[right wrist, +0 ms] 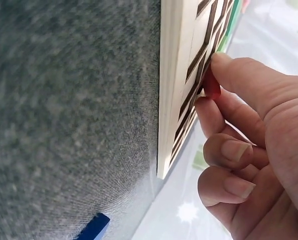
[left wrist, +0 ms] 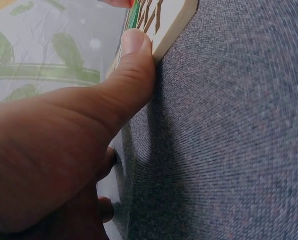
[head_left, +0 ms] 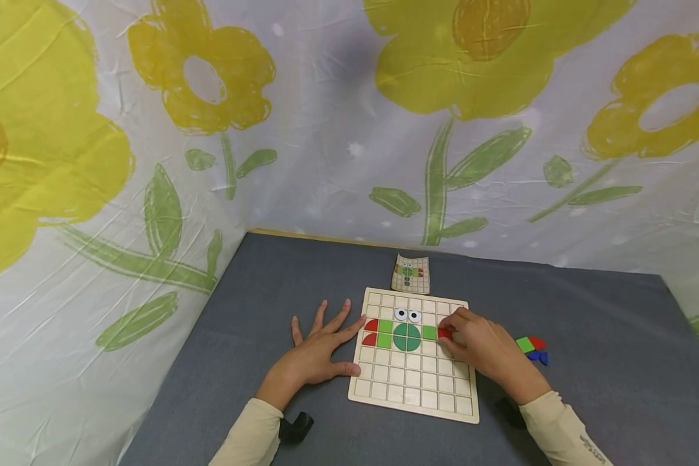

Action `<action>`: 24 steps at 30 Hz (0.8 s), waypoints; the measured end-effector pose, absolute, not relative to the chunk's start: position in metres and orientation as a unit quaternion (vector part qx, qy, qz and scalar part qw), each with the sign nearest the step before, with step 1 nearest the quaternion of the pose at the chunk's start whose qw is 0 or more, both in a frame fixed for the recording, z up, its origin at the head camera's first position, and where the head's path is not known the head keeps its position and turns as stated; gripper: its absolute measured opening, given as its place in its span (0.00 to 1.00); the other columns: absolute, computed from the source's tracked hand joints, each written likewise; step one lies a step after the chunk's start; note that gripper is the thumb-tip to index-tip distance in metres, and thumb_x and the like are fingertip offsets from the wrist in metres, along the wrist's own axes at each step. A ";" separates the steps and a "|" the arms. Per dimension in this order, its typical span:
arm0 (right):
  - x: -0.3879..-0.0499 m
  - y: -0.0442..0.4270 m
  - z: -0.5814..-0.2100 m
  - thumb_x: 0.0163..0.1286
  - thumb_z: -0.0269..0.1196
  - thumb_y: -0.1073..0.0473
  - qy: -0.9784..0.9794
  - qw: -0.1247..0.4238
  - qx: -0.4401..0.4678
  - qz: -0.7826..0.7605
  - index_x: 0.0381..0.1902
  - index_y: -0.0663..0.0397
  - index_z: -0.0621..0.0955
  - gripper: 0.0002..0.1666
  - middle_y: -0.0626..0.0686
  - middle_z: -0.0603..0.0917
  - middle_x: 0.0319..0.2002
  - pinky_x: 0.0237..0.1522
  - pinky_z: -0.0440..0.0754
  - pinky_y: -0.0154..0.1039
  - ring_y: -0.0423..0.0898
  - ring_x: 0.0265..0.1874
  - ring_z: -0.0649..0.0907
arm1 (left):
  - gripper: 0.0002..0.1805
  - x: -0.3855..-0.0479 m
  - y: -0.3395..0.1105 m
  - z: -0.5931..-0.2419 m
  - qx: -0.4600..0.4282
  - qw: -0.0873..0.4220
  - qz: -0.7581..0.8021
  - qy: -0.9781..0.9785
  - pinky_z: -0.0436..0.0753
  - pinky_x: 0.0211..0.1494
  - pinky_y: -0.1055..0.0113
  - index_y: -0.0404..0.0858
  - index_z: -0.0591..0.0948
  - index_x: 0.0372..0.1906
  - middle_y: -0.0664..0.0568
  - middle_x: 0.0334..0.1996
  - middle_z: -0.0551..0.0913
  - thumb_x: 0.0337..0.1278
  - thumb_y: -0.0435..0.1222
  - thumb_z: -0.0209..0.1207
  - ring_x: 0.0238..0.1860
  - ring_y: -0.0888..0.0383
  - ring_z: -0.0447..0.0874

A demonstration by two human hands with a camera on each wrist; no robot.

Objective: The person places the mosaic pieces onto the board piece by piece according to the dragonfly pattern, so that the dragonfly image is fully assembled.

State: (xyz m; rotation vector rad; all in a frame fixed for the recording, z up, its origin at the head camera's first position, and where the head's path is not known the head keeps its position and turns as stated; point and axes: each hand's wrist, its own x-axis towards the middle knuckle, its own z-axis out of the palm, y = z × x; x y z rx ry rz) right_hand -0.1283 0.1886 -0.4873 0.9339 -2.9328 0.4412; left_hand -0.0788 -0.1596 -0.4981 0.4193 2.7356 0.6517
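A wooden grid board [head_left: 412, 377] lies on the grey table, bearing two eye pieces [head_left: 407, 315], a dark green circle of quarter pieces [head_left: 406, 337], light green squares [head_left: 384, 334] and two red pieces [head_left: 370, 332] on its left side. My left hand [head_left: 317, 356], fingers spread, rests with its thumb and index finger on the board's left edge; in the left wrist view the thumb [left wrist: 133, 60] touches the rim. At the board's right side, my right hand [head_left: 486, 346] pinches a red piece [right wrist: 212, 84] between thumb and index finger, beside a light green square [head_left: 429, 332].
A small pattern card [head_left: 410, 275] stands behind the board. To the right of my right hand lie loose green [head_left: 525, 344], red [head_left: 536, 343] and blue pieces [head_left: 538, 356]. Flowered fabric [head_left: 338, 162] hangs behind the table.
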 end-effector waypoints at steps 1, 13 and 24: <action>-0.128 0.188 -0.488 0.65 0.78 0.51 -0.943 0.016 0.301 0.141 0.46 0.51 0.88 0.16 0.45 0.84 0.40 0.31 0.85 0.40 0.36 0.31 0.81 | 0.53 -0.079 -0.160 -0.498 0.146 0.149 0.228 0.951 0.27 0.70 0.17 0.63 0.60 0.85 0.55 0.87 0.43 0.54 0.63 0.70 0.85 0.36 0.26; -0.128 0.189 -0.488 0.65 0.79 0.52 -0.942 0.017 0.302 0.143 0.46 0.49 0.88 0.15 0.45 0.84 0.41 0.30 0.84 0.39 0.37 0.31 0.81 | 0.53 -0.078 -0.159 -0.497 0.143 0.150 0.232 0.951 0.26 0.70 0.17 0.63 0.59 0.85 0.55 0.87 0.43 0.55 0.62 0.70 0.85 0.36 0.25; -0.128 0.189 -0.489 0.65 0.78 0.52 -0.942 0.014 0.300 0.150 0.46 0.49 0.89 0.15 0.43 0.84 0.39 0.31 0.85 0.40 0.36 0.32 0.82 | 0.53 -0.078 -0.159 -0.496 0.145 0.149 0.231 0.951 0.26 0.70 0.17 0.63 0.59 0.85 0.55 0.87 0.43 0.55 0.63 0.70 0.85 0.36 0.26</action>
